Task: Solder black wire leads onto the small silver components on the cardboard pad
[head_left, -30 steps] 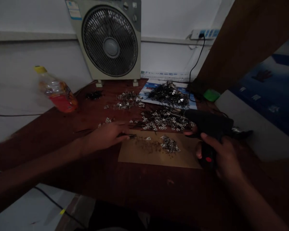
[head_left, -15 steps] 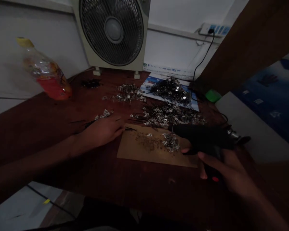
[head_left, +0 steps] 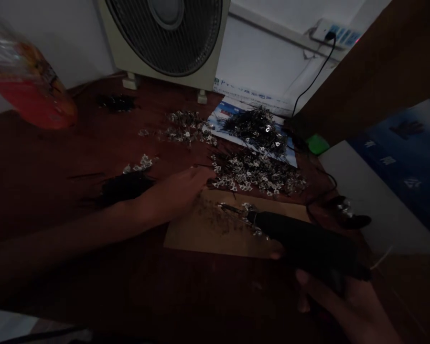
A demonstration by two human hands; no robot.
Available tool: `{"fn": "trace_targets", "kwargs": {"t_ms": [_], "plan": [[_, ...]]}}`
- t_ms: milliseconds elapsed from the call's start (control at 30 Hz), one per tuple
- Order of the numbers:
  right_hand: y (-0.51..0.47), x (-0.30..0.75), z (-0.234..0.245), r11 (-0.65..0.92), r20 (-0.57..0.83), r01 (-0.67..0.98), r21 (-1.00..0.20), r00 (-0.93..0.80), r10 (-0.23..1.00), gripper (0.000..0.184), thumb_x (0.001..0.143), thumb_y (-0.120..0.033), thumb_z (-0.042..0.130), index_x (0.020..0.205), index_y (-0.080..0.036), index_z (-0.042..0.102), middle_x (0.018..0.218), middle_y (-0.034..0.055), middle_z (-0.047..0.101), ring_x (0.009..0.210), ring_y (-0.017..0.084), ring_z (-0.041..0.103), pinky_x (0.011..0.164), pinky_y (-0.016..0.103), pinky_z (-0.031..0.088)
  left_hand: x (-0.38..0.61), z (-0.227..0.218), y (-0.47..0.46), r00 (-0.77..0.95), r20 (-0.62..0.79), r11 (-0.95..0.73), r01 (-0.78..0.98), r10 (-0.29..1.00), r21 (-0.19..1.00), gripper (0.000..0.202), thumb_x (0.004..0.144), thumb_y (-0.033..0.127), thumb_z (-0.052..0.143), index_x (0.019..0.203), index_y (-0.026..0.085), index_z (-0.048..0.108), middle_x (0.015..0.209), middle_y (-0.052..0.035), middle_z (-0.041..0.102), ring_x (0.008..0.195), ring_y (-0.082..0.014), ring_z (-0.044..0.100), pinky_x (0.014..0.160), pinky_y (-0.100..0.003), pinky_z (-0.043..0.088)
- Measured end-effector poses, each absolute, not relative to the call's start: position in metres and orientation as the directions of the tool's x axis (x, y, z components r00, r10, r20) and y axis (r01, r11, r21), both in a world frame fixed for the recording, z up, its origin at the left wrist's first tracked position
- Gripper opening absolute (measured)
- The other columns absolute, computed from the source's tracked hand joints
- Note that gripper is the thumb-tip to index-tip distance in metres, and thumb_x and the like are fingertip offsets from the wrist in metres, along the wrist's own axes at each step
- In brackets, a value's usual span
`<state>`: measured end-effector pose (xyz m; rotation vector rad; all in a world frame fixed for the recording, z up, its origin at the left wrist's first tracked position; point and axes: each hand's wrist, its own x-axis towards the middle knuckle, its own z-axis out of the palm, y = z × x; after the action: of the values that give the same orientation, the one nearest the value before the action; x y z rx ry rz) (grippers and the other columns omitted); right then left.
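A black glue gun (head_left: 304, 239) is gripped in my right hand (head_left: 344, 301). Its nozzle points left over a brown board (head_left: 197, 239), close to a dark thin stem (head_left: 232, 209) and a few small silvery pieces. My left hand (head_left: 181, 191) reaches across the board's back left corner, fingers bent together. Its fingertips touch or nearly touch the left edge of a pile of silvery flower-like pieces on dark stems (head_left: 254, 172). Whether anything is pinched there is too dark to see. Beside my left forearm lies a dark bundle of stems with pale tips (head_left: 129, 181).
A box fan (head_left: 172, 43) stands at the back, with a bottle of red drink (head_left: 32, 91) to its left. Another stem pile (head_left: 254, 126) lies on a printed sheet (head_left: 215, 117). A green object (head_left: 317, 144) and a black cord (head_left: 317, 76) are at the right.
My left hand has moved right to the pile's edge; the dark stem at its fingertips no longer shows there. The glue gun has come lower in view. The camera has shifted.
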<state>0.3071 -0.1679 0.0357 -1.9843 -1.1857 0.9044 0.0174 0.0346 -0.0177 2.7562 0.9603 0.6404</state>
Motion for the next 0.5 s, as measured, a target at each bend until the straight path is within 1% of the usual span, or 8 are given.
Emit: {"fn": "trace_targets", "kwargs": {"t_ms": [33, 67, 100, 200, 233, 300, 367, 500], "plan": [[-0.168, 0.308, 0.035, -0.385, -0.225, 0.472, -0.793, 0.361, 0.905, 0.052, 0.085, -0.067, 0.075, 0.057, -0.027, 0.06, 0.054, 0.0005, 0.065, 0.05, 0.017, 0.062, 0.052, 0.028, 0.05, 0.016, -0.023, 0.033, 0.706, 0.386, -0.803, 0.544, 0.594, 0.242, 0.043, 0.102, 0.005, 0.039, 0.142, 0.017, 0.051, 0.128, -0.0115, 0.069, 0.117, -0.0236, 0.067, 0.09, -0.033, 0.052], [-0.168, 0.308, 0.034, -0.388, -0.221, 0.487, -0.782, 0.366, 0.904, 0.053, 0.085, -0.069, 0.075, 0.057, -0.027, 0.061, 0.053, 0.0008, 0.065, 0.05, 0.017, 0.062, 0.055, 0.028, 0.052, 0.015, -0.027, 0.031, 0.713, 0.414, -0.821, 0.537, 0.565, 0.196, 0.048, 0.101, 0.004, 0.04, 0.145, 0.018, 0.051, 0.129, -0.0116, 0.069, 0.117, -0.0243, 0.067, 0.09, -0.034, 0.052], [-0.166, 0.308, 0.034, -0.388, -0.215, 0.507, -0.769, 0.366, 0.905, 0.054, 0.083, -0.072, 0.076, 0.057, -0.026, 0.063, 0.052, 0.0013, 0.065, 0.05, 0.018, 0.063, 0.056, 0.028, 0.054, 0.014, -0.029, 0.03, 0.727, 0.428, -0.835, 0.531, 0.536, 0.144, 0.046, 0.1, 0.004, 0.042, 0.142, 0.018, 0.054, 0.127, -0.0111, 0.07, 0.114, -0.0248, 0.068, 0.089, -0.035, 0.053], [-0.156, 0.305, 0.036, -0.351, -0.176, 0.588, -0.729, 0.334, 0.926, 0.053, 0.077, -0.076, 0.081, 0.065, -0.026, 0.07, 0.05, 0.0028, 0.065, 0.049, 0.023, 0.066, 0.051, 0.03, 0.057, 0.012, -0.028, 0.025, 0.755, 0.462, -0.857, 0.514, 0.465, 0.024, 0.023, 0.106, 0.012, 0.046, 0.115, 0.017, 0.066, 0.108, -0.0084, 0.072, 0.099, -0.0238, 0.068, 0.082, -0.035, 0.052], [-0.151, 0.303, 0.038, -0.322, -0.154, 0.616, -0.719, 0.31, 0.938, 0.052, 0.075, -0.076, 0.082, 0.069, -0.025, 0.073, 0.049, 0.0029, 0.064, 0.049, 0.024, 0.067, 0.048, 0.031, 0.057, 0.012, -0.025, 0.024, 0.747, 0.488, -0.858, 0.513, 0.451, 0.007, 0.021, 0.109, 0.016, 0.046, 0.108, 0.017, 0.067, 0.102, -0.0074, 0.071, 0.094, -0.0225, 0.067, 0.078, -0.034, 0.052], [-0.14, 0.298, 0.041, -0.272, -0.114, 0.655, -0.705, 0.274, 0.955, 0.051, 0.073, -0.077, 0.083, 0.077, -0.026, 0.078, 0.049, 0.0029, 0.064, 0.05, 0.026, 0.069, 0.046, 0.031, 0.057, 0.013, -0.019, 0.021, 0.725, 0.543, -0.861, 0.509, 0.423, -0.009, 0.025, 0.111, 0.022, 0.047, 0.1, 0.017, 0.068, 0.094, -0.0055, 0.069, 0.086, -0.0196, 0.066, 0.074, -0.032, 0.05], [-0.133, 0.295, 0.042, -0.247, -0.091, 0.672, -0.698, 0.259, 0.962, 0.05, 0.074, -0.076, 0.083, 0.081, -0.026, 0.08, 0.049, 0.0029, 0.064, 0.051, 0.027, 0.07, 0.045, 0.03, 0.058, 0.015, -0.016, 0.019, 0.719, 0.572, -0.87, 0.493, 0.395, -0.019, 0.026, 0.112, 0.023, 0.048, 0.098, 0.017, 0.069, 0.091, -0.0046, 0.069, 0.083, -0.0181, 0.065, 0.073, -0.031, 0.05], [-0.136, 0.304, 0.039, -0.23, -0.074, 0.678, -0.698, 0.251, 0.965, 0.045, 0.076, -0.071, 0.085, 0.089, -0.028, 0.083, 0.053, 0.0034, 0.068, 0.053, 0.028, 0.073, 0.047, 0.031, 0.061, 0.016, -0.015, 0.018, 0.721, 0.594, -0.874, 0.483, 0.357, -0.06, 0.025, 0.111, 0.021, 0.048, 0.097, 0.017, 0.069, 0.091, -0.0053, 0.071, 0.085, -0.0186, 0.066, 0.078, -0.031, 0.052]]}}
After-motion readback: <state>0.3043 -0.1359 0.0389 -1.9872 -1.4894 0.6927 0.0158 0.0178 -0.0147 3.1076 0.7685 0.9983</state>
